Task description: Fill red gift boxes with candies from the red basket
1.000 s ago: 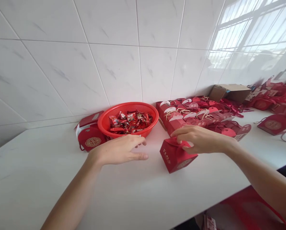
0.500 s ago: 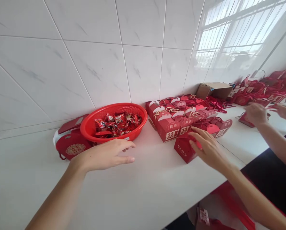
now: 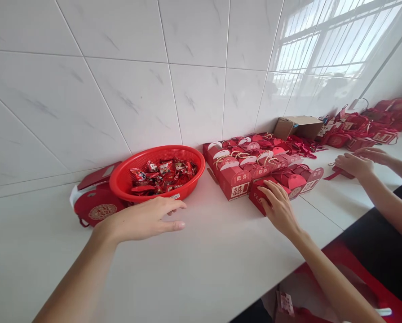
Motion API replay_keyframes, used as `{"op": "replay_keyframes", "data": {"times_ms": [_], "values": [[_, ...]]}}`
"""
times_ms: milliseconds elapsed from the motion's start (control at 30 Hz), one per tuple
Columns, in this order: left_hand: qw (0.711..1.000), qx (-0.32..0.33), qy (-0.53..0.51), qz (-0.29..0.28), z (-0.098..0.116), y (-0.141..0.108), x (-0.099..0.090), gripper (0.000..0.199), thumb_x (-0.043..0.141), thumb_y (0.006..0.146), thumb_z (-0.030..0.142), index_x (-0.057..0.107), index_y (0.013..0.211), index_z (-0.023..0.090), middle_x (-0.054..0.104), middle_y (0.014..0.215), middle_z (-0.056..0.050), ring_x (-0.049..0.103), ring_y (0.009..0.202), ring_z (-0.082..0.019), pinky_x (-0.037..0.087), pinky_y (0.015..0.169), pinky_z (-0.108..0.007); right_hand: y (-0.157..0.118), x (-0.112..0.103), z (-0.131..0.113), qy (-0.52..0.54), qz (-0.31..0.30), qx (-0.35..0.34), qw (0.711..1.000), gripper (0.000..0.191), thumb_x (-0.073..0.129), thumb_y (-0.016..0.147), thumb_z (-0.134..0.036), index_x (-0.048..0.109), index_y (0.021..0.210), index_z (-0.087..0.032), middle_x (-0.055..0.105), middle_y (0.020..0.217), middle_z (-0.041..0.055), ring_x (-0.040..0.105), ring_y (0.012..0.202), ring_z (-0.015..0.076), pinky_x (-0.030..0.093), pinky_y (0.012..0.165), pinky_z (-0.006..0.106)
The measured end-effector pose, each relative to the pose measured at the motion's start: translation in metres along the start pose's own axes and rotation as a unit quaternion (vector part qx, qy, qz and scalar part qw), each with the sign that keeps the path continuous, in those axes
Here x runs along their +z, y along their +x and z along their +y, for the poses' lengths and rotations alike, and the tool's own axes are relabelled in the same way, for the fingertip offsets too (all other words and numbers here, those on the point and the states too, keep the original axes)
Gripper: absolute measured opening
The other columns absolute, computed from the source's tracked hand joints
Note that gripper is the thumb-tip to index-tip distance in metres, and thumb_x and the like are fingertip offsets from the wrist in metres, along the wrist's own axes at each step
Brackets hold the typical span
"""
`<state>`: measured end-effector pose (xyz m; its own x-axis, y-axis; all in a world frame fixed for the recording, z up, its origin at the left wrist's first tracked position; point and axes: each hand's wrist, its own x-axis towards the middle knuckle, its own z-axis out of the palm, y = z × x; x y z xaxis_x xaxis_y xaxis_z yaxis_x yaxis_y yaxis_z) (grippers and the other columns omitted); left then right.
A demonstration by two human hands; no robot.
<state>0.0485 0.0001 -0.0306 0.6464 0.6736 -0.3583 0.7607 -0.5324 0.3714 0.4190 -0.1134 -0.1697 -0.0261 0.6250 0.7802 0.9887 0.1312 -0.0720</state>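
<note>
My right hand [image 3: 277, 207] has its fingers and thumb on a small red gift box [image 3: 257, 195], which stands on the white counter against the front of a group of similar boxes. The hand covers much of this box. My left hand [image 3: 150, 220] hovers open and empty over the counter, thumb apart from the fingers. Just behind it stands a red plastic basket [image 3: 120, 179] with wrapped candies [image 3: 165, 172] inside. In the group, the red gift boxes [image 3: 232, 181] carry gold lettering, and several have cord handles.
Left of the basket is a red box with a round gold emblem [image 3: 103, 211]. A cardboard box [image 3: 300, 128] and red ribbons [image 3: 302, 146] lie behind the group. At right, a co-worker's hands [image 3: 355, 162] are at another red item; more red boxes [image 3: 362, 123] are piled beyond.
My right hand has moved the red gift box back against the group of boxes. My left hand stays open near the basket. The co-worker's hands have come lower, onto the red item.
</note>
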Motion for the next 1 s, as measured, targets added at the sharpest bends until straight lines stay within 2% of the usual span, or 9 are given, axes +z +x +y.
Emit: {"op": "replay_keyframes", "data": {"times_ms": [167, 367, 600, 700, 800, 900, 933, 1000], "values": [[1.000, -0.008, 0.003, -0.011, 0.002, -0.001, 0.000, 0.071, 0.054, 0.084, 0.073, 0.055, 0.143, 0.032, 0.054, 0.150, 0.000, 0.050, 0.138, -0.029, 0.050, 0.102, -0.033, 0.001, 0.005, 0.016, 0.005, 0.007, 0.007, 1.000, 0.033, 0.048, 0.099, -0.023, 0.063, 0.128, -0.025, 0.062, 0.136, 0.0135, 0.056, 0.127, 0.0313, 0.048, 0.105, 0.055], [1.000, -0.005, 0.010, -0.015, 0.000, 0.000, 0.000, 0.071, 0.053, 0.085, 0.072, 0.054, 0.143, 0.033, 0.054, 0.150, -0.001, 0.052, 0.137, -0.029, 0.049, 0.103, -0.034, 0.002, 0.011, 0.016, 0.003, 0.005, 0.024, 1.000, 0.033, 0.049, 0.098, -0.025, 0.064, 0.127, -0.026, 0.061, 0.137, 0.0123, 0.056, 0.128, 0.0315, 0.046, 0.107, 0.056], [0.998, 0.042, 0.028, 0.034, 0.007, -0.005, -0.005, 0.057, 0.053, 0.091, 0.061, 0.059, 0.138, 0.029, 0.059, 0.145, -0.002, 0.054, 0.133, -0.028, 0.048, 0.103, -0.033, 0.007, 0.012, 0.007, 0.009, 0.040, 0.015, 0.999, 0.033, 0.052, 0.096, -0.026, 0.063, 0.126, -0.025, 0.062, 0.136, 0.0132, 0.057, 0.126, 0.0323, 0.045, 0.107, 0.058], [0.989, 0.086, 0.010, 0.117, 0.003, -0.017, -0.017, 0.044, 0.051, 0.094, 0.055, 0.067, 0.126, 0.028, 0.067, 0.132, -0.001, 0.062, 0.121, -0.025, 0.049, 0.101, -0.031, 0.014, 0.006, -0.006, 0.022, 0.065, 0.013, 0.998, 0.031, 0.055, 0.095, -0.025, 0.063, 0.125, -0.024, 0.061, 0.136, 0.0144, 0.056, 0.127, 0.0349, 0.043, 0.107, 0.062], [0.955, 0.082, -0.009, 0.286, -0.018, -0.035, -0.038, 0.038, 0.055, 0.091, 0.055, 0.073, 0.107, 0.025, 0.073, 0.117, -0.002, 0.065, 0.112, -0.024, 0.049, 0.101, -0.031, 0.024, 0.000, -0.029, 0.065, 0.073, 0.005, 0.995, 0.029, 0.058, 0.094, -0.022, 0.062, 0.123, -0.024, 0.061, 0.135, 0.0144, 0.055, 0.128, 0.0356, 0.045, 0.106, 0.059], [0.901, 0.002, -0.046, 0.432, -0.054, -0.050, -0.060, 0.043, 0.057, 0.085, 0.060, 0.073, 0.099, 0.022, 0.074, 0.115, -0.005, 0.065, 0.110, -0.025, 0.050, 0.102, -0.033, 0.033, 0.000, -0.057, 0.128, 0.062, -0.046, 0.989, 0.029, 0.058, 0.094, -0.018, 0.061, 0.122, -0.024, 0.064, 0.129, 0.0146, 0.059, 0.123, 0.0330, 0.050, 0.101, 0.053], [0.885, -0.037, -0.055, 0.460, -0.068, -0.053, -0.065, 0.045, 0.058, 0.083, 0.061, 0.073, 0.099, 0.022, 0.073, 0.116, -0.005, 0.065, 0.111, -0.026, 0.050, 0.102, -0.033, 0.035, 0.001, -0.067, 0.147, 0.053, -0.069, 0.985, 0.028, 0.058, 0.094, -0.017, 0.061, 0.121, -0.023, 0.065, 0.127, 0.0148, 0.060, 0.121, 0.0322, 0.051, 0.100, 0.051], [0.880, -0.107, -0.064, 0.458, -0.097, -0.056, -0.068, 0.047, 0.059, 0.079, 0.061, 0.073, 0.099, 0.021, 0.073, 0.120, -0.007, 0.065, 0.113, -0.027, 0.051, 0.101, -0.034, 0.039, 0.007, -0.085, 0.177, 0.026, -0.115, 0.977, 0.024, 0.058, 0.094, -0.016, 0.061, 0.117, -0.021, 0.066, 0.126, 0.0151, 0.061, 0.120, 0.0312, 0.052, 0.098, 0.049]]}}
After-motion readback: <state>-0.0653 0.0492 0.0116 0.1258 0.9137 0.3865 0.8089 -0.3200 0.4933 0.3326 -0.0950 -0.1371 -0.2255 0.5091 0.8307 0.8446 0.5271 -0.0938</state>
